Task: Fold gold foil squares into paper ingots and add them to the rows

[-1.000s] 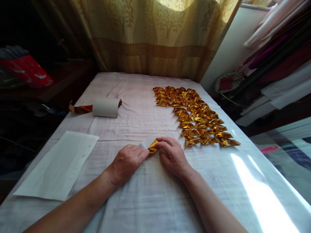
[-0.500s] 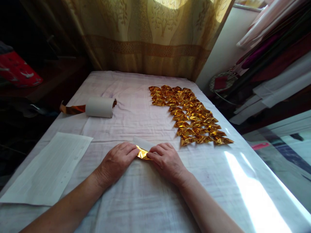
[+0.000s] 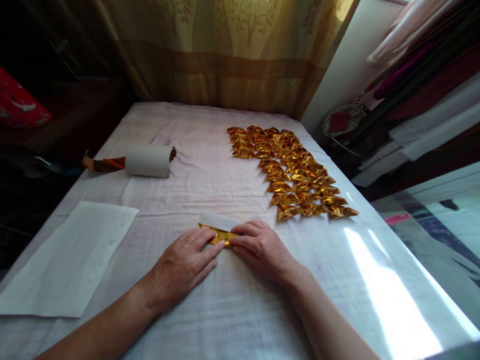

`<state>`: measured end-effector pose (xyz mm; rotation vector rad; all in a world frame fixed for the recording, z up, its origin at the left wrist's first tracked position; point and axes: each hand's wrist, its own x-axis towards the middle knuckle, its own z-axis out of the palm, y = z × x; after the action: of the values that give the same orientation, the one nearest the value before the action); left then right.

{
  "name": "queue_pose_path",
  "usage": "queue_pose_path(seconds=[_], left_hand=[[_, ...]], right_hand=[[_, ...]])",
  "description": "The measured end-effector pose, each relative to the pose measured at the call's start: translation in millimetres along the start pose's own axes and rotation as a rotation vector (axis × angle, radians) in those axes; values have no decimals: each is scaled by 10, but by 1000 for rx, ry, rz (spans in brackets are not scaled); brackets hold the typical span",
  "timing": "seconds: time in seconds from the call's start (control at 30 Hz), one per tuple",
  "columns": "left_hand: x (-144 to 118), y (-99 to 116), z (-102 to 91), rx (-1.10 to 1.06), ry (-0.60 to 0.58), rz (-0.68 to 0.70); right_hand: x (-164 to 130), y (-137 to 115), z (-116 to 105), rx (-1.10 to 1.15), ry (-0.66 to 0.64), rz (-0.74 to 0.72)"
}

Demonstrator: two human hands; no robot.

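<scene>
Since earlier, gold foil sheet [image 3: 216, 234] lies flatter. Left hand [image 3: 182, 267] and right hand [image 3: 262, 248] press it, fingers extended. Uneven pressure could skew the crease

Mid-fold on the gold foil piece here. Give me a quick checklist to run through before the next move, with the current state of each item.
1. Both hands on the piece: left hand and right hand press the gold foil piece flat on the cloth. Ok.
2. Grip closed around it: cannot tell; fingers lie flat on top.
3. White backing showing beyond the fold: ok.
4. Finished folded pieces lie apart, to the right: ok.
5. Foil roll and paper sheet lie apart, to the left: ok.
</scene>
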<state>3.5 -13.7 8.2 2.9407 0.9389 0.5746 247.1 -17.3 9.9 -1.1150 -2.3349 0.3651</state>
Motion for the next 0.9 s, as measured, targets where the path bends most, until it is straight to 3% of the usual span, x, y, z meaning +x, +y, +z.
queue_pose_path(seconds=[0.3, 0.9], left_hand=[[17, 23, -9, -31, -10, -16], [30, 46, 0, -6, -29, -11]], right_hand=[[33, 30, 167, -53, 122, 151], [103, 2, 220, -99, 108, 317]])
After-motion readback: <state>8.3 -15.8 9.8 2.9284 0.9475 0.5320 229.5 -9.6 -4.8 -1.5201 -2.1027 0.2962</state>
